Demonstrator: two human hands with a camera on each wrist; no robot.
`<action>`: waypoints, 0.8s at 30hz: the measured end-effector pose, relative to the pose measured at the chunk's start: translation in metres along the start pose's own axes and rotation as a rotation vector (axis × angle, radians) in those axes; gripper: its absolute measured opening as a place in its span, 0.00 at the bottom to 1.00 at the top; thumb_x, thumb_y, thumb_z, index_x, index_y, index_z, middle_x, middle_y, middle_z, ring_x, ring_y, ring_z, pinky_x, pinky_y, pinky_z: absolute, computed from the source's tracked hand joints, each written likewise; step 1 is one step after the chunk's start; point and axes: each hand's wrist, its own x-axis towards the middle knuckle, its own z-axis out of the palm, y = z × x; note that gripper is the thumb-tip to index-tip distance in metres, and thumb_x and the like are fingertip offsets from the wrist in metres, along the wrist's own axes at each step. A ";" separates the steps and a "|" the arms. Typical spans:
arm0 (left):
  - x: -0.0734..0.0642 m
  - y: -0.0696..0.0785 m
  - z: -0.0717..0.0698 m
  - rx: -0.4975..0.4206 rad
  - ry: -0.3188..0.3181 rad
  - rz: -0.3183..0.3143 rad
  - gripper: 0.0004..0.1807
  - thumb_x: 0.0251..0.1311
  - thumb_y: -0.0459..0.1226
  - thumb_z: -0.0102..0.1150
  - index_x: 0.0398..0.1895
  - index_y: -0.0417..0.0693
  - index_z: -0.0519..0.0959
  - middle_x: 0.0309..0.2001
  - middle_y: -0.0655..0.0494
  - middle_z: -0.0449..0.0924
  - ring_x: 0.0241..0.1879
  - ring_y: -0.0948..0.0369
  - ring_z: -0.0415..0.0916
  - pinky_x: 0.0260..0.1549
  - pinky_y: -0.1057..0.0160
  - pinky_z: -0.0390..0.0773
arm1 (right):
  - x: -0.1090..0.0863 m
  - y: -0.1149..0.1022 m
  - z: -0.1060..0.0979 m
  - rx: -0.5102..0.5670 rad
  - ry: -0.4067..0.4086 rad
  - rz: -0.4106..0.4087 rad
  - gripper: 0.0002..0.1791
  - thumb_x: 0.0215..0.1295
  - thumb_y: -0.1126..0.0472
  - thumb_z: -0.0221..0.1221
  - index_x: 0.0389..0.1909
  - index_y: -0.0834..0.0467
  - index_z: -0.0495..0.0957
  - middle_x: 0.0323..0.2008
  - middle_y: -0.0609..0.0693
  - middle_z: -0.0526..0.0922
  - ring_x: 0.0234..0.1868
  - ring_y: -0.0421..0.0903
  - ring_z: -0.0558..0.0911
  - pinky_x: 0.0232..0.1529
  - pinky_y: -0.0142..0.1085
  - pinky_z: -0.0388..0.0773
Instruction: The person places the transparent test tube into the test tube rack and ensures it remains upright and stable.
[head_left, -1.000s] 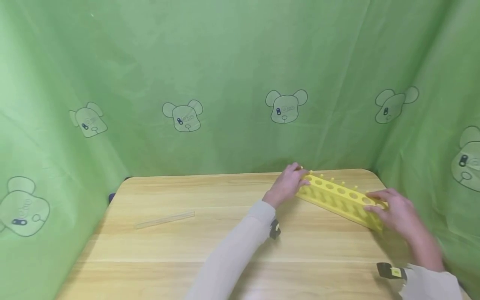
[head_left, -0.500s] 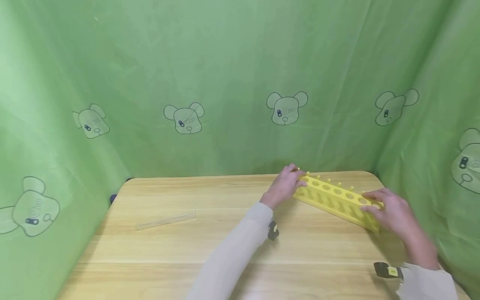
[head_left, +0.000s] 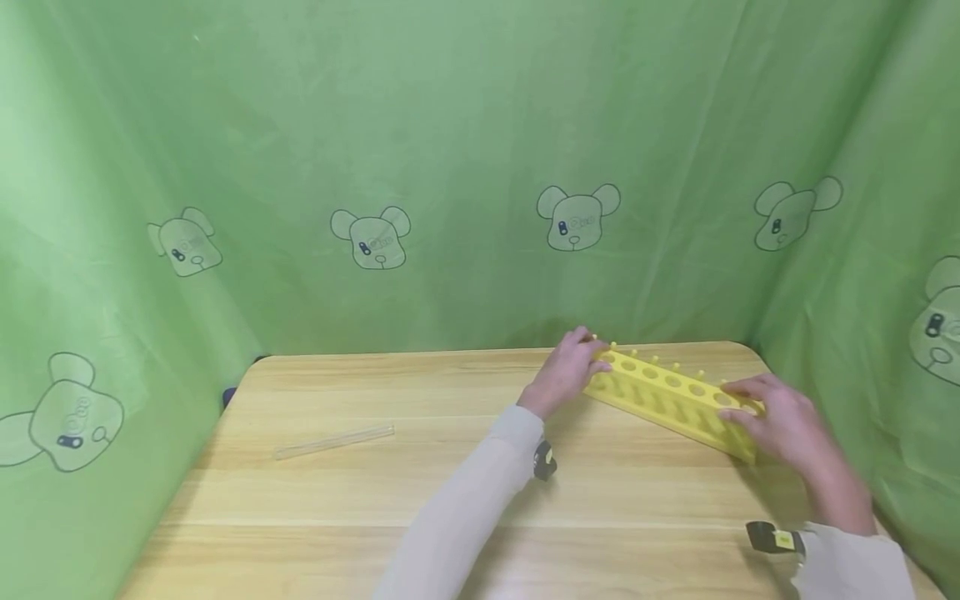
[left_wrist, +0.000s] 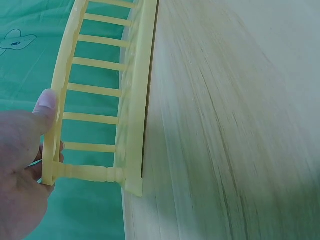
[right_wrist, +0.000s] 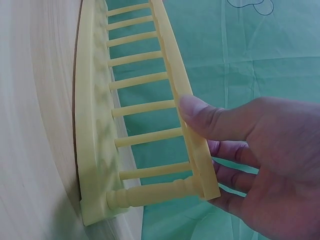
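Observation:
A long yellow test tube rack (head_left: pixel 667 400), with a row of round holes on top and pegs along its far side, stands slantwise on the right of the table. My left hand (head_left: pixel 566 371) grips its far left end, the thumb on the near edge of the top bar. At the other end, my right hand (head_left: pixel 787 421) holds the same bar between thumb and fingers. Both wrist views show thin rods joining the rack's top bar (left_wrist: pixel 59 100) to its base (right_wrist: pixel 92 150), which lies at the tabletop. No tubes show in the holes.
On the left half of the wooden table (head_left: pixel 337 492) lies a thin clear glass tube or rod (head_left: pixel 334 442). Green curtains (head_left: pixel 465 292) printed with bear heads hang behind the table and along both sides.
The rack has shifted slightly to the left with both hands still holding its ends, mostly in the first half second. The clear tube stays where it was.

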 end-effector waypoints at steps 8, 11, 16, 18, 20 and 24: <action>-0.003 -0.003 -0.002 -0.003 0.003 -0.019 0.26 0.71 0.51 0.56 0.68 0.51 0.77 0.63 0.57 0.72 0.62 0.61 0.69 0.64 0.74 0.70 | 0.004 -0.003 0.003 0.019 0.001 -0.019 0.24 0.61 0.62 0.72 0.55 0.68 0.79 0.51 0.70 0.77 0.47 0.74 0.77 0.42 0.71 0.75; -0.004 -0.004 -0.003 -0.011 0.009 -0.024 0.26 0.70 0.50 0.57 0.67 0.51 0.77 0.62 0.56 0.72 0.61 0.61 0.70 0.63 0.73 0.71 | 0.005 -0.004 0.004 0.019 0.001 -0.029 0.23 0.61 0.63 0.72 0.55 0.68 0.80 0.51 0.70 0.77 0.47 0.74 0.77 0.42 0.71 0.74; -0.006 -0.007 -0.003 -0.015 0.023 -0.037 0.26 0.70 0.50 0.58 0.67 0.52 0.77 0.62 0.57 0.72 0.61 0.62 0.70 0.63 0.73 0.72 | 0.008 -0.003 0.006 0.014 0.009 -0.046 0.23 0.60 0.63 0.72 0.54 0.68 0.80 0.49 0.70 0.78 0.46 0.72 0.77 0.42 0.69 0.74; -0.006 -0.009 -0.003 -0.015 0.029 -0.040 0.26 0.70 0.50 0.58 0.67 0.53 0.77 0.62 0.57 0.72 0.61 0.62 0.70 0.62 0.74 0.72 | 0.009 -0.003 0.007 0.013 0.011 -0.052 0.23 0.60 0.63 0.72 0.53 0.68 0.81 0.49 0.70 0.78 0.46 0.71 0.77 0.42 0.69 0.74; -0.007 -0.010 -0.002 -0.018 0.035 -0.041 0.26 0.70 0.50 0.58 0.67 0.53 0.77 0.62 0.57 0.73 0.60 0.62 0.70 0.62 0.74 0.72 | 0.010 -0.004 0.007 0.015 0.009 -0.055 0.23 0.60 0.63 0.72 0.54 0.68 0.81 0.49 0.70 0.78 0.47 0.71 0.77 0.42 0.69 0.73; -0.008 -0.012 -0.003 -0.025 0.046 -0.041 0.25 0.69 0.50 0.59 0.67 0.52 0.78 0.61 0.56 0.73 0.59 0.61 0.71 0.61 0.75 0.73 | 0.013 -0.006 0.007 0.019 -0.004 -0.048 0.23 0.61 0.62 0.72 0.54 0.68 0.80 0.50 0.71 0.78 0.48 0.73 0.77 0.42 0.70 0.73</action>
